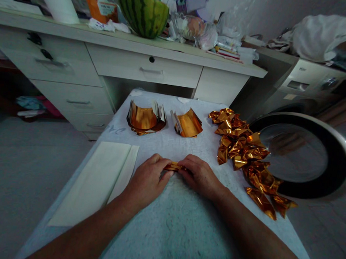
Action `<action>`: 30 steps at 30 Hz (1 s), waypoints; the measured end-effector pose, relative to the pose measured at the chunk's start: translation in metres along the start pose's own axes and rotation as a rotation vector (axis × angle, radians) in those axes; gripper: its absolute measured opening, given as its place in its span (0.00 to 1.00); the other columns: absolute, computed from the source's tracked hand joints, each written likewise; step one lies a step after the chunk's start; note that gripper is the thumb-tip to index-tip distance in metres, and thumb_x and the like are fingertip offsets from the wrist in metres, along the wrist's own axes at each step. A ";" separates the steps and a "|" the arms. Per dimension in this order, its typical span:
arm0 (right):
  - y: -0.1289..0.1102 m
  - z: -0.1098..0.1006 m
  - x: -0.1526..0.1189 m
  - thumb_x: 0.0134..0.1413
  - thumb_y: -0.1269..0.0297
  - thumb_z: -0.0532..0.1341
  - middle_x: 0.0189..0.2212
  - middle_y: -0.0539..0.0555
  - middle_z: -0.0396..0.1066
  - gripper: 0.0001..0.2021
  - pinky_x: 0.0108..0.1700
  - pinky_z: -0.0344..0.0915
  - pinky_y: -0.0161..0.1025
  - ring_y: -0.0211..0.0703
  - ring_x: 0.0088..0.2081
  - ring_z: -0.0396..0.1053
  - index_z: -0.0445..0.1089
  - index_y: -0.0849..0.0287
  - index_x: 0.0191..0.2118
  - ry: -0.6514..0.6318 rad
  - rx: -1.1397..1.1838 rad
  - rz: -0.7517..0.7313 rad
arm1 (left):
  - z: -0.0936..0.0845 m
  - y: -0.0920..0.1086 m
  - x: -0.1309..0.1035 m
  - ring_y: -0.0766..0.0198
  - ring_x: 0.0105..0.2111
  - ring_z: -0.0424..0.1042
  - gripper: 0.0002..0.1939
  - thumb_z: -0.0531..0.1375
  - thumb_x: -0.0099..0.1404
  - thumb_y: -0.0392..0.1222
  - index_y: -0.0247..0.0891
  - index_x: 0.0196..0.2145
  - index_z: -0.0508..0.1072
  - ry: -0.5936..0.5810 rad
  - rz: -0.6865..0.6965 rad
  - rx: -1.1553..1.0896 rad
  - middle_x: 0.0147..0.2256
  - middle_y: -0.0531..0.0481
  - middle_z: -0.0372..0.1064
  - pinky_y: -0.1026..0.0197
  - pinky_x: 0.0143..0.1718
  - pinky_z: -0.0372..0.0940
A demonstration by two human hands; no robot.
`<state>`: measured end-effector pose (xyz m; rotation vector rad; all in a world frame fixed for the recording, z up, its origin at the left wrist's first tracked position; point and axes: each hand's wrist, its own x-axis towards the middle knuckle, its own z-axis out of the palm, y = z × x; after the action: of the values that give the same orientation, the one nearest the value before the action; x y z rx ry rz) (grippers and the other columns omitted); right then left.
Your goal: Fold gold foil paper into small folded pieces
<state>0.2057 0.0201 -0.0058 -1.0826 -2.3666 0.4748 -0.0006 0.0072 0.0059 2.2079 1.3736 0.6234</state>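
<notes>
Between my two hands, over the middle of the cloth-covered table (183, 222), is a small folded piece of gold foil paper (173, 166). My left hand (151, 175) pinches its left end with thumb and fingers. Its right end is gripped by my right hand (201, 175), whose fingers hide part of it. Beyond my hands lie two curved stacks of gold foil sheets, a larger stack (144, 118) at left and a smaller stack (189, 124) beside it. A pile of folded gold foil pieces (240, 144) runs down the table's right side.
Pale paper sheets (94, 179) lie at the table's left. Behind stands a white desk (171, 73) carrying a cut watermelon (143, 13), an orange bag (101, 0) and plastic bags. At right, a washing machine's open round door (338, 158) reaches close to the foil pile.
</notes>
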 end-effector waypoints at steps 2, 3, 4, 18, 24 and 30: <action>0.000 0.001 0.000 0.64 0.68 0.57 0.35 0.54 0.70 0.07 0.40 0.65 0.37 0.41 0.37 0.68 0.72 0.58 0.43 0.003 0.002 0.005 | 0.000 0.000 0.000 0.58 0.42 0.71 0.11 0.54 0.69 0.39 0.40 0.46 0.74 0.007 -0.019 0.049 0.40 0.47 0.70 0.54 0.46 0.67; 0.000 0.001 0.000 0.64 0.69 0.57 0.35 0.54 0.70 0.07 0.40 0.65 0.37 0.41 0.37 0.68 0.72 0.59 0.43 0.005 0.005 0.008 | 0.000 0.000 0.001 0.58 0.42 0.72 0.11 0.54 0.69 0.39 0.39 0.46 0.74 0.007 -0.024 0.064 0.39 0.47 0.70 0.55 0.46 0.67; 0.000 0.002 0.000 0.64 0.69 0.57 0.35 0.54 0.70 0.07 0.40 0.65 0.37 0.41 0.37 0.68 0.72 0.58 0.43 0.008 0.008 0.010 | 0.000 0.000 0.001 0.58 0.42 0.72 0.12 0.53 0.69 0.39 0.39 0.45 0.74 0.005 -0.028 0.073 0.39 0.47 0.71 0.55 0.46 0.67; -0.005 -0.001 0.001 0.57 0.74 0.58 0.39 0.57 0.70 0.13 0.43 0.67 0.40 0.45 0.41 0.68 0.69 0.59 0.48 0.131 -0.042 0.074 | -0.005 0.003 0.004 0.58 0.40 0.74 0.16 0.49 0.69 0.36 0.36 0.44 0.76 0.064 -0.045 0.054 0.39 0.46 0.74 0.55 0.44 0.67; -0.008 -0.003 0.000 0.61 0.66 0.57 0.29 0.53 0.72 0.12 0.37 0.64 0.40 0.43 0.31 0.69 0.70 0.60 0.48 0.045 -0.073 0.292 | -0.008 0.000 0.003 0.58 0.41 0.75 0.18 0.48 0.70 0.38 0.34 0.44 0.77 0.153 -0.037 -0.004 0.39 0.46 0.75 0.55 0.45 0.67; -0.011 -0.002 0.001 0.60 0.70 0.55 0.30 0.53 0.73 0.10 0.35 0.62 0.36 0.41 0.31 0.70 0.70 0.59 0.46 0.022 -0.011 0.287 | -0.004 -0.001 0.003 0.58 0.39 0.75 0.18 0.49 0.69 0.37 0.35 0.46 0.77 0.152 -0.026 0.008 0.38 0.46 0.75 0.55 0.44 0.68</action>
<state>0.1995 0.0135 0.0014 -1.4339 -2.2060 0.5466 -0.0021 0.0107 0.0090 2.1837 1.4794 0.7912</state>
